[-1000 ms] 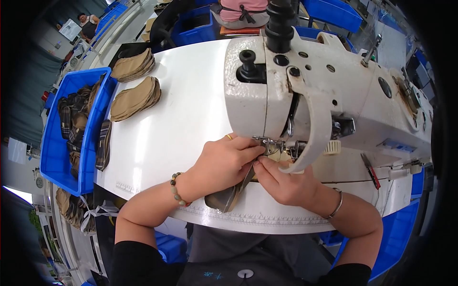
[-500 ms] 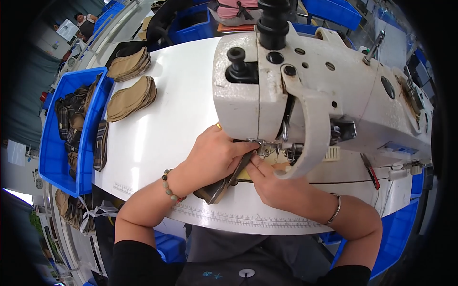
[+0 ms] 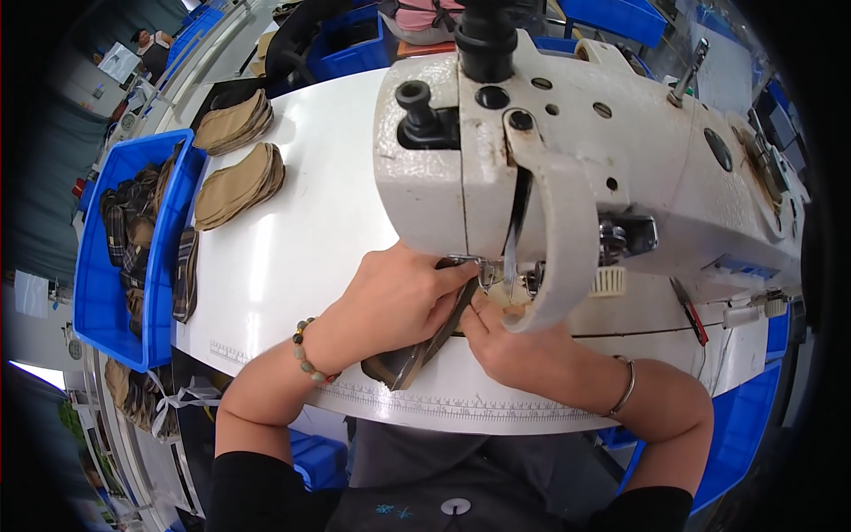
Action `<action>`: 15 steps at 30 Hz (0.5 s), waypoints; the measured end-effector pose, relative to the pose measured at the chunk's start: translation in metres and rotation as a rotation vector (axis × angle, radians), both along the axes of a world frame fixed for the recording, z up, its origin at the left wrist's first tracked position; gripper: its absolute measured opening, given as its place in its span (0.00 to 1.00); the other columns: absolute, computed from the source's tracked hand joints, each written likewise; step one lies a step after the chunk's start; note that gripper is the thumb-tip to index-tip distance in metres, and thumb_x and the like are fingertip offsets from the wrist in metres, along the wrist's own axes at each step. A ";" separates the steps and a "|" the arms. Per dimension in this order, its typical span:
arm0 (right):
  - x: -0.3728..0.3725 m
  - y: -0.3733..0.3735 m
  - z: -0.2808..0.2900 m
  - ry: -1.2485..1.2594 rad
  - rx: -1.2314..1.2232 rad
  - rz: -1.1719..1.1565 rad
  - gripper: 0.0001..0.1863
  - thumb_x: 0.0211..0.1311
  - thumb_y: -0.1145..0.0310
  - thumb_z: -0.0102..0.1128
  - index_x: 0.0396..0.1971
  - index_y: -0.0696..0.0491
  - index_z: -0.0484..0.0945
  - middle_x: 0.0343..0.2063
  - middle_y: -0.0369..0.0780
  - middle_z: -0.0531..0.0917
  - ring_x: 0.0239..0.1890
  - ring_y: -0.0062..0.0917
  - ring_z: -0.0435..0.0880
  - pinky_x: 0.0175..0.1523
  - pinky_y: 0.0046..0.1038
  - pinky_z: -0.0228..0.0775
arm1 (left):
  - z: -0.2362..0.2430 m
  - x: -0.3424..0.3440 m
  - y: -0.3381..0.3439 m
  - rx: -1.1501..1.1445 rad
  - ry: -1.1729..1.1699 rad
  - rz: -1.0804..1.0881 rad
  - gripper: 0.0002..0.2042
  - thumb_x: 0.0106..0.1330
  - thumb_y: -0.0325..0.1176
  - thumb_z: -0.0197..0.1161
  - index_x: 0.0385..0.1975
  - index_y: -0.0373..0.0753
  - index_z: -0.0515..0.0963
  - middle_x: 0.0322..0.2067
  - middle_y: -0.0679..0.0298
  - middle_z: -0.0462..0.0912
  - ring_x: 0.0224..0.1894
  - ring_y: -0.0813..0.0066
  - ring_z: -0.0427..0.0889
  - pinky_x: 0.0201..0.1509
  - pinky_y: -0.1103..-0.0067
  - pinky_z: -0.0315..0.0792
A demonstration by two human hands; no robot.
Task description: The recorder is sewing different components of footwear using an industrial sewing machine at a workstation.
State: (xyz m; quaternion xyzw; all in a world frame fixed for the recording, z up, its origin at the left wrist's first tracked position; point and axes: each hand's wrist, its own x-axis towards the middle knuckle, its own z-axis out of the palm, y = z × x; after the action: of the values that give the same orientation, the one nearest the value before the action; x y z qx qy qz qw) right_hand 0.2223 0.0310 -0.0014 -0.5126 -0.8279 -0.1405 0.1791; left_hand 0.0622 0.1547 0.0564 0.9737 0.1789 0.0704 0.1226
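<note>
A dark brown fabric piece [image 3: 390, 369] with a zipper-like edge lies under my hands and runs up toward the needle area [image 3: 489, 273] of a white sewing machine [image 3: 656, 168]. My left hand [image 3: 394, 294] presses over it, fingers closed on its upper end, with the index fingertip beside the presser foot. From the other side, my right hand [image 3: 519, 350] has its fingers bent together at the fabric's right edge, just below the needle. The machine's curved white guard [image 3: 567, 248] hides part of those fingers.
Two stacks of tan fabric pieces [image 3: 239, 186] lie on the white table [image 3: 328, 133]. At its left edge stands a blue bin [image 3: 160, 332] of dark plaid pieces. Red-handled snips [image 3: 691, 315] lie right of the machine. Another person sits beyond the table.
The view has shifted slightly, so the machine appears further left. The fabric's upper end has turned steeper between my hands, and my right fingers have moved down a little from the needle.
</note>
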 end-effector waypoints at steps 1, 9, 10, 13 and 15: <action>0.000 -0.001 0.002 0.000 0.000 -0.001 0.11 0.44 0.70 0.59 0.31 0.55 0.79 0.25 0.36 0.80 0.21 0.23 0.81 0.19 0.25 0.68 | -0.001 0.000 0.000 -0.007 0.002 0.011 0.14 0.57 0.33 0.65 0.44 0.43 0.85 0.38 0.60 0.82 0.40 0.61 0.82 0.33 0.70 0.79; 0.002 -0.010 0.009 -0.004 -0.149 -0.087 0.13 0.50 0.71 0.59 0.37 0.58 0.81 0.41 0.46 0.82 0.33 0.32 0.84 0.36 0.34 0.78 | 0.004 -0.005 -0.003 -0.249 -0.053 0.137 0.13 0.55 0.30 0.65 0.41 0.42 0.85 0.37 0.59 0.82 0.37 0.60 0.83 0.36 0.71 0.80; 0.003 -0.010 0.010 -0.004 -0.148 -0.087 0.13 0.50 0.71 0.59 0.37 0.58 0.81 0.41 0.46 0.82 0.33 0.32 0.84 0.36 0.34 0.78 | 0.005 -0.007 -0.001 -0.393 -0.078 0.194 0.13 0.54 0.29 0.66 0.41 0.43 0.86 0.38 0.59 0.82 0.36 0.60 0.83 0.37 0.71 0.80; 0.002 -0.008 0.018 -0.023 -0.081 -0.005 0.10 0.45 0.70 0.60 0.30 0.55 0.79 0.26 0.43 0.84 0.17 0.22 0.79 0.18 0.25 0.66 | -0.005 -0.012 0.003 -0.510 -0.103 0.293 0.13 0.51 0.28 0.69 0.39 0.44 0.86 0.39 0.60 0.82 0.38 0.62 0.83 0.37 0.72 0.80; -0.003 -0.010 0.019 0.054 -0.059 0.146 0.07 0.47 0.69 0.59 0.27 0.55 0.78 0.28 0.48 0.83 0.15 0.22 0.77 0.18 0.25 0.66 | -0.007 -0.011 -0.003 -0.274 -0.134 0.176 0.14 0.50 0.27 0.69 0.39 0.44 0.86 0.39 0.62 0.81 0.39 0.64 0.83 0.37 0.73 0.80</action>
State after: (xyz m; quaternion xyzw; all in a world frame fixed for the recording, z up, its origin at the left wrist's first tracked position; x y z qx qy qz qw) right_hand 0.2191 0.0208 0.0174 -0.4595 -0.8618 -0.0887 0.1958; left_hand 0.0509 0.1514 0.0495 0.9215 0.2627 0.1206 0.2593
